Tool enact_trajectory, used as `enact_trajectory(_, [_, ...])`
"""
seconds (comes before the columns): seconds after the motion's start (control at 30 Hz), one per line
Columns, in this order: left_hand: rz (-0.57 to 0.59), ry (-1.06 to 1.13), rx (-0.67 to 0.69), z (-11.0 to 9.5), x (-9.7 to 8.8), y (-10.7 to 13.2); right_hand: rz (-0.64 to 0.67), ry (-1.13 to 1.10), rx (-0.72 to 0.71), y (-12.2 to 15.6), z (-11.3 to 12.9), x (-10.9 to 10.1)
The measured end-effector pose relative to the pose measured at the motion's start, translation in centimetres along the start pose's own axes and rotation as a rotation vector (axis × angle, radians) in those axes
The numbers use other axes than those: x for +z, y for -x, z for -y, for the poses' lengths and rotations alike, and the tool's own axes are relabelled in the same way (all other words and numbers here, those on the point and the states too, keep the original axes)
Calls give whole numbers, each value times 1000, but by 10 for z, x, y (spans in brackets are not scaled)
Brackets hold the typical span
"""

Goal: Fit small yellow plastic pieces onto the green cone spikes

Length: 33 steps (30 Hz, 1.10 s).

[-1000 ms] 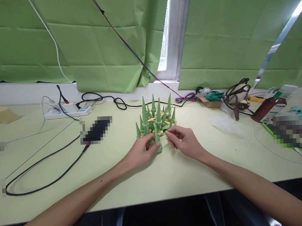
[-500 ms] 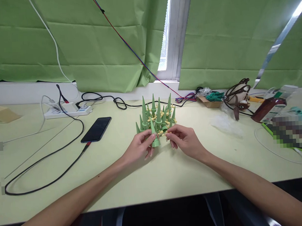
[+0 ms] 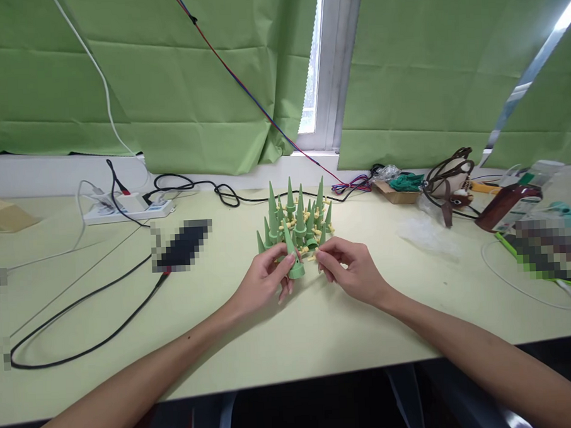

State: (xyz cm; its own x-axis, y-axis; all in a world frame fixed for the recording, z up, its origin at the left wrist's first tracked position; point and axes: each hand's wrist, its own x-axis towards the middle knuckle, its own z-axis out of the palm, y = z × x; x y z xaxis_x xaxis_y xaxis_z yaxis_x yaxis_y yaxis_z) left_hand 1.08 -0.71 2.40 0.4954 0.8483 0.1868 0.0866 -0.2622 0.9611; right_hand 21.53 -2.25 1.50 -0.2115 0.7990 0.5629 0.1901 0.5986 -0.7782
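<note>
Between the fingers of my left hand (image 3: 268,279) is a green plastic cone (image 3: 294,264), held tip up and slightly tilted, with small holes near its wide base. My right hand (image 3: 347,265) pinches a small yellow peg (image 3: 312,257) just to the right of the cone, with a narrow gap between the two. Right behind both hands stands a cluster of green cones (image 3: 300,216) of several heights, with yellow pegs sticking out of their sides. My fingers and the held cone hide the front of that cluster.
A black phone (image 3: 183,245), partly pixelated, lies at left with a black cable (image 3: 81,305) looping from it. Behind it is a white power strip (image 3: 129,211). At right are a clear plastic bag (image 3: 428,236), a small cardboard box (image 3: 398,195) and a dark red bottle (image 3: 507,207).
My left hand has turned the cone slightly, so its side holes now show. The right hand has shifted a little, the peg still in its fingers. The cluster has not moved.
</note>
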Motion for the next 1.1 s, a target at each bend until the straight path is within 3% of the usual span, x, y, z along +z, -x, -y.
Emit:
enact_trajectory(0.27, [5,-66,-7,4,2,2,-14,191,-191,2,0,4])
enact_trajectory(0.53, [15,-73,-27,5,4,3,-12,256,-276,2,-5,6])
enact_trajectory(0.8, [11,-78,-27,4,5,3,-12,294,-296,2,-6,6])
enact_trajectory(1.1, [0,-104,1,8,4,5,4,294,-211,3,-6,8])
